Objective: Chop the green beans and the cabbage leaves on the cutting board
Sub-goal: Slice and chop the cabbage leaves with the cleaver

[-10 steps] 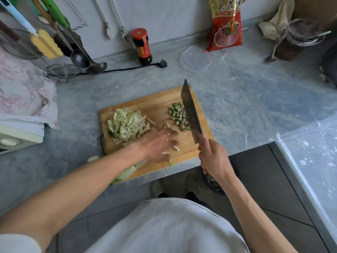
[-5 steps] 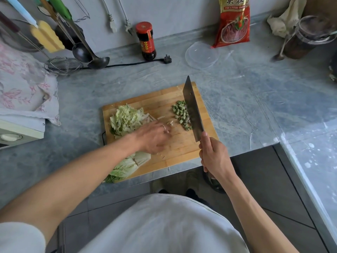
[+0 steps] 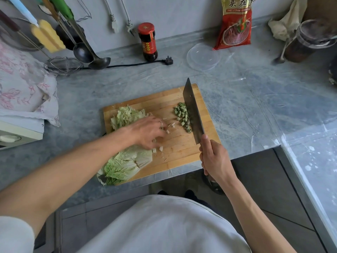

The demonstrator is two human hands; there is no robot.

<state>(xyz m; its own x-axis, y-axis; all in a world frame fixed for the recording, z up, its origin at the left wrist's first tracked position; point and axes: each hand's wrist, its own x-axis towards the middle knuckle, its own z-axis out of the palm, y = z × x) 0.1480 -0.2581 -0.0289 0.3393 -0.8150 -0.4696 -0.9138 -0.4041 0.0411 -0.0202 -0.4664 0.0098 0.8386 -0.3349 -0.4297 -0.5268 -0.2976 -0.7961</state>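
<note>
Right hand [image 3: 213, 157] grips the knife [image 3: 191, 110] at 3 o'clock, guarding beans [image 3: 182, 115]; left hand [image 3: 147, 131], fingers loose, pulls cabbage [image 3: 127, 161] closer to cut

- A grey marbled countertop [image 3: 237, 99] carried everything.
- A wooden cutting board [image 3: 164, 101] lay near its front edge.
- A dark sauce bottle [image 3: 148, 42] stood at the back wall, with a black plug [image 3: 168, 57] just beside it.
- A clear plastic lid [image 3: 203, 56] lay flat near a red packet [image 3: 235, 24].
- A floral cloth [image 3: 21, 83] sat at the left.
</note>
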